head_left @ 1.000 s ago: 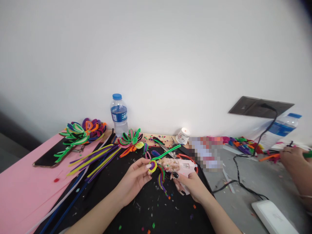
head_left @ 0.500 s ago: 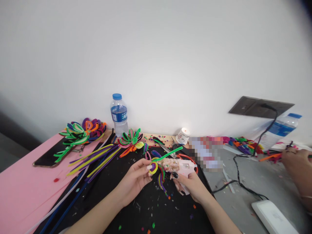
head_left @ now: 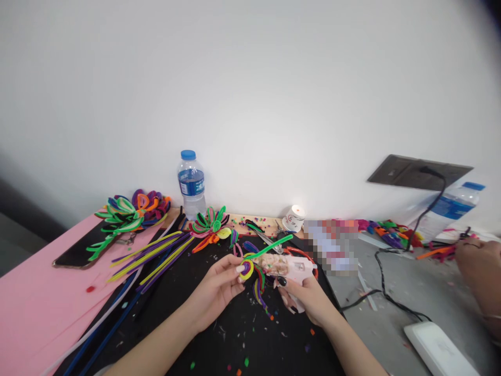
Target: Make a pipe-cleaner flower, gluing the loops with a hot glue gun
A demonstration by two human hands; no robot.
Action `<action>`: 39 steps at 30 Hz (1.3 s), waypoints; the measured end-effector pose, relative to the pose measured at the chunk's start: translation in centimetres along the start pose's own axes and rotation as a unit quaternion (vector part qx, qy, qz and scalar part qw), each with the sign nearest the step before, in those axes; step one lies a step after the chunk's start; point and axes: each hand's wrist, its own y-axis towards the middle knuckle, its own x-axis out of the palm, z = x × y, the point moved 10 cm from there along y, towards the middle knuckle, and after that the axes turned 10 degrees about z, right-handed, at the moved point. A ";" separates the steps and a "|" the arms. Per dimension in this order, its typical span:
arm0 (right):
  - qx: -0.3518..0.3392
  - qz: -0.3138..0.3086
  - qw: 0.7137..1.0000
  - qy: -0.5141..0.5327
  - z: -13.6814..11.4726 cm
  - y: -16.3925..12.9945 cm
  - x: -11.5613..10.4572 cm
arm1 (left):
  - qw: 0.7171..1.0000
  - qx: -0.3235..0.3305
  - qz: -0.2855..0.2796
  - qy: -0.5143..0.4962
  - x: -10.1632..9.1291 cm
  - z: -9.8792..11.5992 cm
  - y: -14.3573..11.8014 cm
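Between the thumb and fingers of my left hand is a coiled pipe-cleaner piece in yellow and purple, with a green pipe cleaner sticking out to the upper right. My right hand is wrapped round the handle of a pale pink glue gun. Its front end points left and lies close to the coiled piece; whether they touch I cannot tell. Below the gun, a curved bundle of multicoloured pipe cleaners lies on the black mat. Scissors with red-orange handles lie behind the gun, partly hidden.
Pipe-cleaner flowers lie by a phone on pink card at left. A water bottle and a paper cup stand by the wall. Black cables and a white box lie right, near another person's hand.
My hands, the coiled piece and the glue gun hold almost the same position. At the far right, the other person's hand has shifted slightly.
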 end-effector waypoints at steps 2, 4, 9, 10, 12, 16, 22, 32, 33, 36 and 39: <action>0.001 0.001 1.000 -0.001 0.1 0.1 -0.1 | 1.000 0.000 0.002 -0.001 -0.1 0.0 0.0; 0.004 0.004 1.000 -0.002 0.1 0.1 -0.1 | 1.000 0.000 0.004 -0.001 -0.1 0.0 0.0; 0.001 0.005 1.000 0.005 -0.1 0.0 -0.1 | 1.000 0.000 0.005 -0.003 -0.1 0.0 -0.1; -0.003 0.006 1.000 0.006 -0.2 0.0 -0.1 | 1.000 0.000 0.005 -0.003 -0.1 0.0 -0.1; -0.012 0.006 1.000 0.005 -0.4 0.0 -0.1 | 1.000 0.002 0.006 -0.003 -0.1 0.0 -0.1; -0.032 0.012 0.999 -0.012 -0.8 0.0 -0.2 | 1.000 0.002 0.004 -0.007 0.0 0.0 -0.1; -0.068 0.006 0.996 -0.062 -1.9 -0.2 0.0 | 1.000 -0.001 0.012 -0.011 -0.1 0.1 0.0; -0.131 -0.011 0.986 -0.100 -3.4 -0.5 0.5 | 0.999 -0.003 0.030 -0.015 -0.6 -0.1 0.1; -0.139 -0.017 0.985 -0.101 -3.7 -0.6 0.7 | 0.999 -0.003 0.030 -0.014 -0.7 -0.1 0.2; -0.160 -0.038 0.981 -0.105 -4.5 -1.0 1.2 | 0.999 -0.005 0.029 -0.013 -0.8 -0.2 0.3; -0.166 -0.038 0.980 -0.105 -5.0 -1.0 1.3 | 0.999 -0.006 0.029 -0.015 -0.9 -0.2 0.4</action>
